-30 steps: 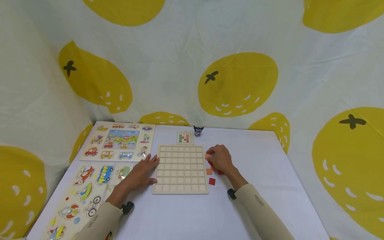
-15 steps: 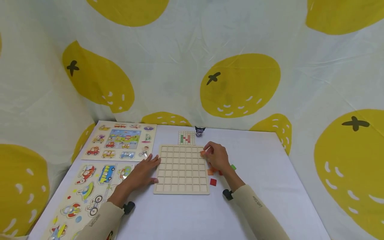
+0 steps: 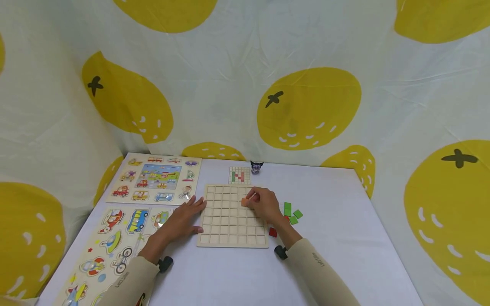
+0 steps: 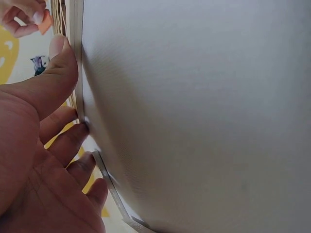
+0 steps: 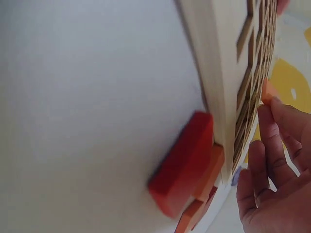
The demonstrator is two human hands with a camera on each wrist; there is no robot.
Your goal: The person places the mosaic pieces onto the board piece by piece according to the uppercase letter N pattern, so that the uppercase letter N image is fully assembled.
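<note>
A pale wooden grid board (image 3: pixel 219 221) lies in the middle of the table, its square cells bare where they show. My right hand (image 3: pixel 265 207) is over its upper right part and pinches an orange square tile (image 3: pixel 244 202) between thumb and fingertips. In the right wrist view the same orange tile (image 5: pixel 268 91) shows close over the grid. My left hand (image 3: pixel 184 217) rests at the board's left edge, fingers spread and touching the rim; the left wrist view shows its thumb (image 4: pixel 60 70) along that edge.
Right of the board lie several green tiles (image 3: pixel 287 208) and a red tile (image 3: pixel 273 232). Behind it stand a small pattern card (image 3: pixel 240 175) and a dark figurine (image 3: pixel 256 167). Two picture puzzles, one with vehicles (image 3: pixel 163 196) and one with a bicycle (image 3: pixel 121 260), lie at left.
My right hand has moved left from the loose tiles to over the board, carrying the orange tile. The green tiles have come into sight. My left hand stays at the board's edge.
</note>
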